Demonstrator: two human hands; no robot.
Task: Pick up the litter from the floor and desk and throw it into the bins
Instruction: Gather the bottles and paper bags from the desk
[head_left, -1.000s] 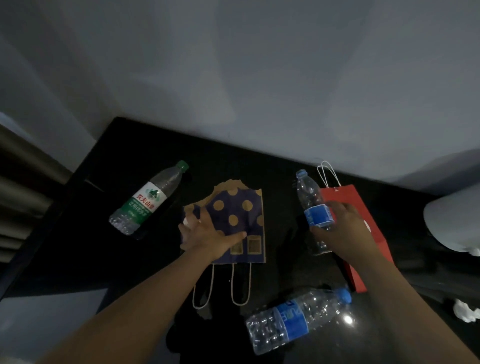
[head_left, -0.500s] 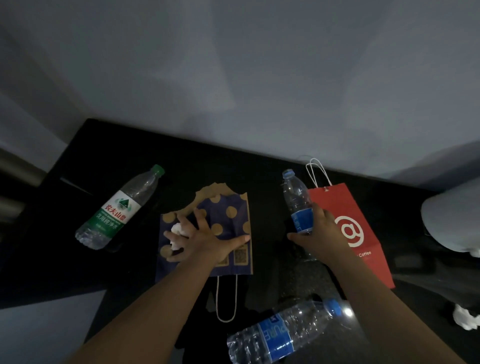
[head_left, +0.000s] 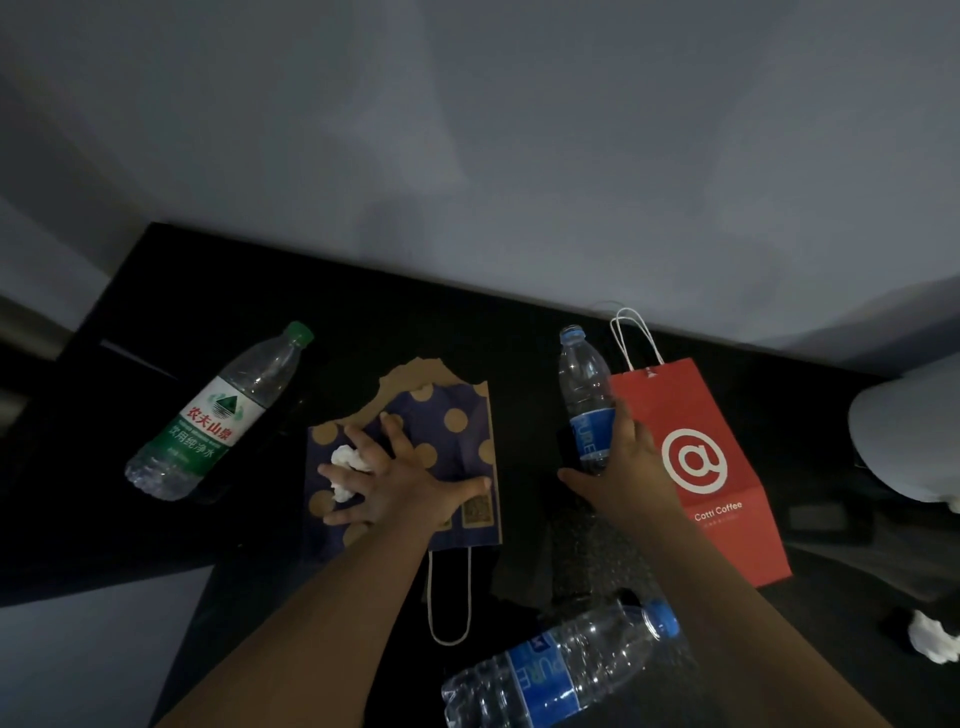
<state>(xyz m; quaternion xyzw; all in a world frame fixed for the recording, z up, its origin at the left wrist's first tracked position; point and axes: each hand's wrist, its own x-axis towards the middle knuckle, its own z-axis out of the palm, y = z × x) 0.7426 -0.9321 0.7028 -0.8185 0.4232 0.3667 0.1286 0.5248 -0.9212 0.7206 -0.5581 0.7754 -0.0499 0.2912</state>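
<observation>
Left hand (head_left: 400, 483) spreads flat on the dotted paper bag (head_left: 457, 410), fingers over a crumpled white tissue (head_left: 345, 461). Right hand (head_left: 628, 467) wraps the far blue-label bottle (head_left: 586, 389), just left of the red bag (head_left: 696, 395). The green-label bottle (head_left: 218, 415) lies far left on the dark desk (head_left: 260, 301). The near blue-label bottle (head_left: 561, 670) is on its side.

Three bottles (head_left: 218, 415) (head_left: 584, 395) (head_left: 561, 670), two bags (head_left: 457, 431) (head_left: 696, 467), two tissues (head_left: 345, 460) (head_left: 935, 636)

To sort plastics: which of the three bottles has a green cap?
The far-left bottle, green-and-white label; the held bottle and the nearest bottle have blue caps.
</observation>
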